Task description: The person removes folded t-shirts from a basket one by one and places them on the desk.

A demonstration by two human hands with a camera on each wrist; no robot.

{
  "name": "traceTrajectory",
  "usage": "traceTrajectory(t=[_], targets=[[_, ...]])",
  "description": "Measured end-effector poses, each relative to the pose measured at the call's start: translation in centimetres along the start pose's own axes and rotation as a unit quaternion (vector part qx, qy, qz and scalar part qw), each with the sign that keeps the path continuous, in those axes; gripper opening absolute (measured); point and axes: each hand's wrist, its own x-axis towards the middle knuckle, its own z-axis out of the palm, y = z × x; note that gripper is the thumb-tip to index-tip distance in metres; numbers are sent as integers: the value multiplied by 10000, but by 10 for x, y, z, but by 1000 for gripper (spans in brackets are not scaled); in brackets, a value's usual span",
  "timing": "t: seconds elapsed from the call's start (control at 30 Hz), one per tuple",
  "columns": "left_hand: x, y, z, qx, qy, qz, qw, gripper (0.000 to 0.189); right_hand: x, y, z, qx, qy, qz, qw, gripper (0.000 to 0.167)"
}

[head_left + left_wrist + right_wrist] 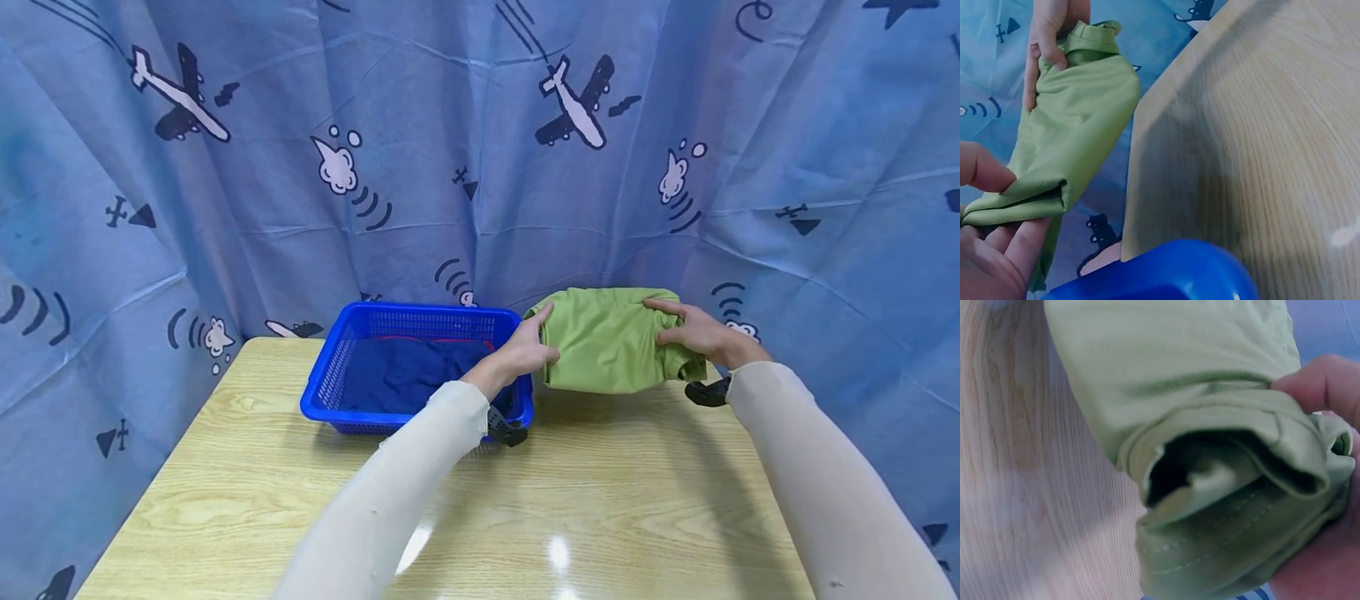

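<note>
A folded green cloth (600, 342) is right of the middle of the head view, held up off the table (600, 500) by two hands. The left hand (525, 346) pinches its left end, and in the left wrist view the thumb is on top and the fingers are underneath. The right hand (697, 333) grips the right end, where the right wrist view shows rolled edges, lines of stitches and a dark gap between the layers. Just left of the green cloth, near the middle of the head view, sits a blue basket (435, 310) with lots of little holes in its sides. Inside it lies a dark blue cloth (397, 375) with a bit of red along its far edge. Both arms have pale sleeves (405, 483) and come up from the bottom of the frame, with a black strap (506, 429) at each wrist. The table looks like shiny light wood. Behind it, a blue curtain (420, 100) with airplanes on it fills the top.
</note>
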Motion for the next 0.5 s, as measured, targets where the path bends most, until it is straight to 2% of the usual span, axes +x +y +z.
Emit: traceTrajectory(t=[0.1,0.33,0.5], targets=[[2,-1,7,74,-55,-6,10000,99,-1,5,-1,-41,54,17,10000,86],[6,-8,18,207,-171,-247,9993,100,3,18,3,-217,125,9,9997,84],[6,-11,20,421,-78,-333,9985,100,6,21,12,-131,107,50,9998,85]])
